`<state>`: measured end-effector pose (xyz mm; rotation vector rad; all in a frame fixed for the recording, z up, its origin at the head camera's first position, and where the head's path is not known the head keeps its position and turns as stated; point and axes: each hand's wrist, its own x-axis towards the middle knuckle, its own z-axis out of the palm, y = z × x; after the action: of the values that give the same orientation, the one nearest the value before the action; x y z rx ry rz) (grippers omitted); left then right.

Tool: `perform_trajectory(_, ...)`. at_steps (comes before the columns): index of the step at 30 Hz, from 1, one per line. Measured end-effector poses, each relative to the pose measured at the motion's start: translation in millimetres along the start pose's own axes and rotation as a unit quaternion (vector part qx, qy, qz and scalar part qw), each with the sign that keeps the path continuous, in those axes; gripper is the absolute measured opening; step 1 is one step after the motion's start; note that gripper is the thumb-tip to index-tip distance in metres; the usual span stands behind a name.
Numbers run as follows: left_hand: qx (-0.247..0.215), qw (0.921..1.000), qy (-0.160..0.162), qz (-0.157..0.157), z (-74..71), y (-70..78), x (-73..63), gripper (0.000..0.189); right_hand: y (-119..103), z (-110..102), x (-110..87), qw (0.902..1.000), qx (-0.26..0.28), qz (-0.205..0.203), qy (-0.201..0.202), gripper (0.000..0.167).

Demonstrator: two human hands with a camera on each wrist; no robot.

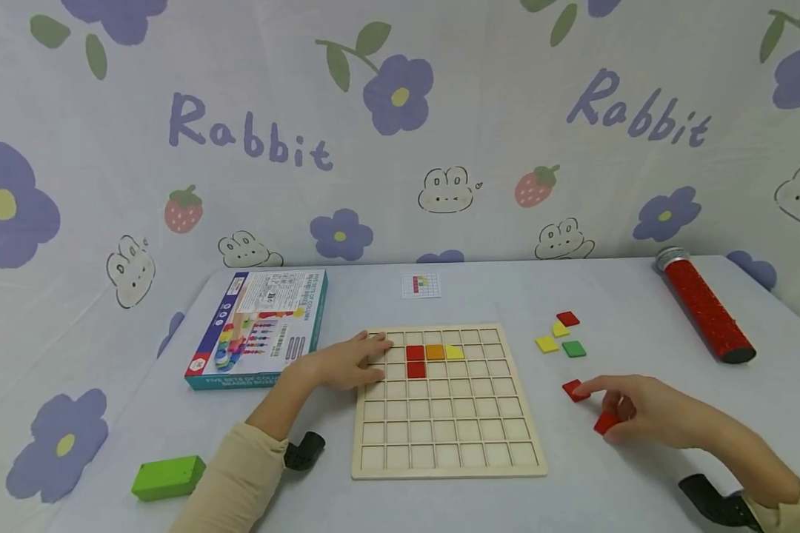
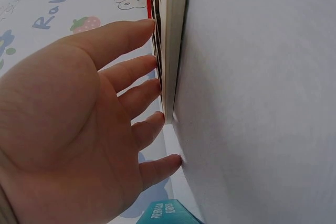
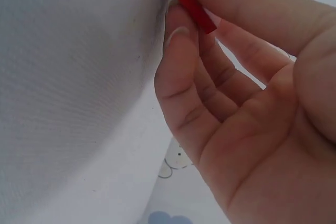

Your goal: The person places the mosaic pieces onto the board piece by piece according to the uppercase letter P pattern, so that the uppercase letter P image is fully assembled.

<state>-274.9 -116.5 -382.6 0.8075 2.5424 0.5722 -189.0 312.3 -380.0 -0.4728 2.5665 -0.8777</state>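
Note:
A wooden grid board (image 1: pixel 440 431) lies flat on the table. On it sit two red tiles, one above the other, then an orange tile (image 1: pixel 435 352) and a yellow piece (image 1: pixel 454 352) in the upper row. My left hand (image 1: pixel 343 363) rests on the board's upper left edge, its fingers spread and fairly straight. Right of the board, my right hand (image 1: pixel 660 411) pinches a red tile (image 3: pixel 191 3) between thumb and fingers, tilted off the table. Its extended index finger touches a second red tile (image 1: pixel 575 390) lying on the table.
Beyond the right hand lie a red tile (image 1: pixel 568 318), two yellow pieces and a green tile (image 1: pixel 574 349). A small pattern card (image 1: pixel 421 286) lies behind the board. A boxed set (image 1: pixel 260 326) and a green block (image 1: pixel 169 477) are left; a red glittery cylinder (image 1: pixel 707 305) lies right.

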Motion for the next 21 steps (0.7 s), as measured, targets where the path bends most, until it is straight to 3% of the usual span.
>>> perform_trajectory(6, 0.003, 1.0, -0.004, -0.004, 0.8, -3.0, 1.8, 0.058, 2.8, -0.4, 4.1, 0.9997, 0.012, 0.014, 0.018, 0.036)
perform_trajectory(9, 0.005, 1.0, -0.004, -0.005, 1.0, -3.6, 2.8, 0.058, 2.3, -0.7, 5.7, 0.998, 0.054, 0.025, 0.021, 0.031)
perform_trajectory(15, 0.002, 1.0, -0.003, -0.008, 1.3, -4.2, 2.6, 0.058, -6.1, 0.3, 13.9, 0.9885, 0.132, 0.068, 0.029, 0.035)
perform_trajectory(21, 0.0, 0.9999, -0.003, -0.01, 0.7, -2.7, 1.7, 0.058, -22.9, 2.5, 29.8, 0.9798, 0.17, 0.098, 0.036, 0.037)
